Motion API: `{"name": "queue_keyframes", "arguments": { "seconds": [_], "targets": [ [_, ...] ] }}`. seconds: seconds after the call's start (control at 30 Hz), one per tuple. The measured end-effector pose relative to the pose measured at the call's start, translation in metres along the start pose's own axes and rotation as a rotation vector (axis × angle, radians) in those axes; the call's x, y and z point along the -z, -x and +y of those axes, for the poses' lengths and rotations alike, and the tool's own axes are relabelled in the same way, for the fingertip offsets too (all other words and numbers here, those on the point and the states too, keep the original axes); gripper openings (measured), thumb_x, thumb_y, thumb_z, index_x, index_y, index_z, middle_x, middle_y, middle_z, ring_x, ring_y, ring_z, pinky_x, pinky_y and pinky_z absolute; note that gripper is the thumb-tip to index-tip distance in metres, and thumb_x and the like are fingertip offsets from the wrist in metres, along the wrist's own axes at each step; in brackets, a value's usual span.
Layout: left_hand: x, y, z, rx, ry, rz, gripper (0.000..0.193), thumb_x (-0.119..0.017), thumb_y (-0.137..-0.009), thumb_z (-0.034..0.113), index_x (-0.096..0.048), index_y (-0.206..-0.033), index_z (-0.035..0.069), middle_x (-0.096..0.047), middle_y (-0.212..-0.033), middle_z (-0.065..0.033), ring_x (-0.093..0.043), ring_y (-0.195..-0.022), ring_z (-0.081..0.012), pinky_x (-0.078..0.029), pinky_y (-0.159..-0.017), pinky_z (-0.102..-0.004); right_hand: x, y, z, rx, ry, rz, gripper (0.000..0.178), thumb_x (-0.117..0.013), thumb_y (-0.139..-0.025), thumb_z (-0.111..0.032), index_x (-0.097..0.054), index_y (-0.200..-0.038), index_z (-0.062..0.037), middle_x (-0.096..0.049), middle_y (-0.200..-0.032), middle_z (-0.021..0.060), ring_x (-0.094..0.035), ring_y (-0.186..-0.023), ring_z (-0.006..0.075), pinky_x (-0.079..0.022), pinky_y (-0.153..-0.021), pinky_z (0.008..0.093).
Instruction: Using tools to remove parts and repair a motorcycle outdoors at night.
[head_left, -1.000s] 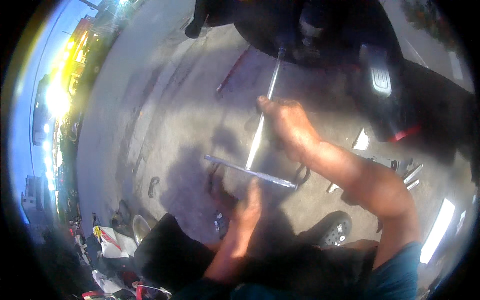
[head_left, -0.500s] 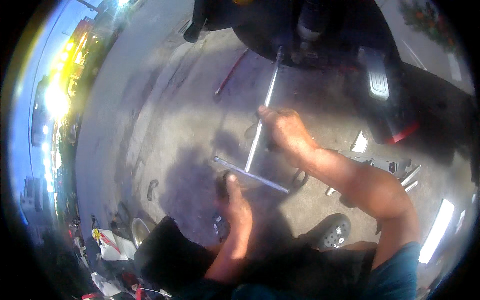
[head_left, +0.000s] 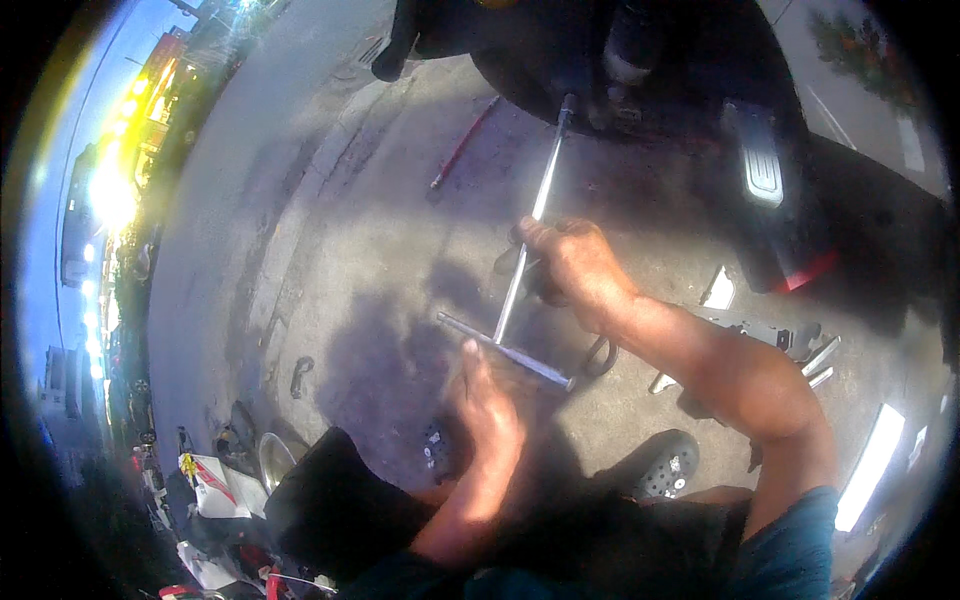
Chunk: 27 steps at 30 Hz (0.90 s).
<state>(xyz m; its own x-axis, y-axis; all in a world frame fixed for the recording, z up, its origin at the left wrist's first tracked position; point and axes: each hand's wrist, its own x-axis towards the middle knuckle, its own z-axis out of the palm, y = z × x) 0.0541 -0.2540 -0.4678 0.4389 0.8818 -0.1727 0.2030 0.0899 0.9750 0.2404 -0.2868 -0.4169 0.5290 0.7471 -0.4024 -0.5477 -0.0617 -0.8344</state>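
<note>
A silver T-handle socket wrench [head_left: 543, 190] slants up to the dark underside of a motorbike-like vehicle [head_left: 660, 60], where its socket end meets a dark round part. What the socket sits on is too dark to make out. My right hand [head_left: 575, 262] is closed round the middle of the wrench's shaft. Just below the crossbar, my left hand [head_left: 487, 405] is held with its thumb pointing up at the bar and its fingers apart. Whether the thumb touches the bar I cannot tell.
A red rod [head_left: 465, 143] lies on the concrete beyond the wrench. Grey and white panel parts [head_left: 720, 290] lie right of my right forearm. A silver footrest [head_left: 763, 178] hangs from the vehicle. My clog [head_left: 668, 465] is below; mixed parts [head_left: 225, 490] crowd the lower left.
The wrench's crossbar has turned slightly. My left hand has moved a little to the right, its thumb shifting along near the bar. My right hand keeps its hold on the shaft.
</note>
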Motion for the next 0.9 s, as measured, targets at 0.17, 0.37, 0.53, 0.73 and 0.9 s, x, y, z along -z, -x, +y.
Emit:
{"name": "queue_keyframes", "arguments": {
  "seconds": [0.17, 0.37, 0.53, 0.73, 0.9],
  "targets": [
    [0.011, -0.016, -0.01, -0.644, -0.606, 0.079, 0.056, -0.073, -0.072, 0.021, -0.045, -0.112, -0.005, -0.053, -0.105, -0.0192, -0.051, -0.098, -0.0315, -0.042, -0.081, -0.0423, -0.007, 0.0, -0.006, 0.003, 0.027, 0.001, 0.03, -0.048, -0.089, -0.029, -0.058, -0.091, 0.0002, -0.062, -0.073, 0.0086, -0.045, -0.049, 0.011, -0.039, -0.047, 0.0264],
    [-0.002, -0.014, 0.017, -0.373, -0.221, 0.088, 0.027, -0.058, -0.083, 0.028, -0.052, -0.09, 0.003, -0.055, -0.078, -0.0133, -0.052, -0.069, -0.0297, -0.041, -0.066, -0.0444, -0.009, 0.005, -0.008, -0.004, -0.095, -0.074, 0.033, -0.049, -0.089, -0.03, -0.057, -0.092, 0.0017, -0.06, -0.073, 0.0085, -0.046, -0.051, 0.0111, -0.038, -0.047, 0.0267],
    [-0.022, 0.002, 0.019, 0.049, 0.148, 0.134, 0.032, -0.047, -0.09, 0.033, -0.052, -0.093, 0.002, -0.05, -0.063, -0.0085, -0.049, -0.055, -0.0198, -0.042, -0.057, -0.0366, 0.001, -0.004, 0.001, -0.011, -0.011, -0.029, 0.034, -0.051, -0.088, -0.033, -0.056, -0.095, 0.0005, -0.059, -0.071, 0.0074, -0.045, -0.053, 0.0108, -0.038, -0.049, 0.0266],
    [0.004, -0.007, -0.003, -0.342, -0.282, -0.019, 0.036, -0.053, -0.088, 0.03, -0.051, -0.104, -0.002, -0.054, -0.078, -0.0133, -0.051, -0.067, -0.0206, -0.043, -0.062, -0.0317, -0.003, 0.002, 0.001, 0.003, 0.014, 0.037, 0.029, -0.05, -0.089, -0.027, -0.059, -0.092, 0.0004, -0.055, -0.072, 0.0087, -0.047, -0.054, 0.016, -0.038, -0.052, 0.0303],
    [-0.02, 0.012, 0.021, 0.008, 0.164, 0.055, 0.028, -0.05, -0.088, 0.032, -0.052, -0.08, 0.005, -0.05, -0.068, -0.0066, -0.051, -0.058, -0.0221, -0.042, -0.056, -0.036, 0.005, 0.0, 0.016, 0.016, -0.065, -0.106, 0.032, -0.053, -0.088, -0.028, -0.058, -0.098, 0.0017, -0.06, -0.082, 0.0112, -0.055, -0.066, 0.0174, -0.044, -0.059, 0.0298]
  ]
}}
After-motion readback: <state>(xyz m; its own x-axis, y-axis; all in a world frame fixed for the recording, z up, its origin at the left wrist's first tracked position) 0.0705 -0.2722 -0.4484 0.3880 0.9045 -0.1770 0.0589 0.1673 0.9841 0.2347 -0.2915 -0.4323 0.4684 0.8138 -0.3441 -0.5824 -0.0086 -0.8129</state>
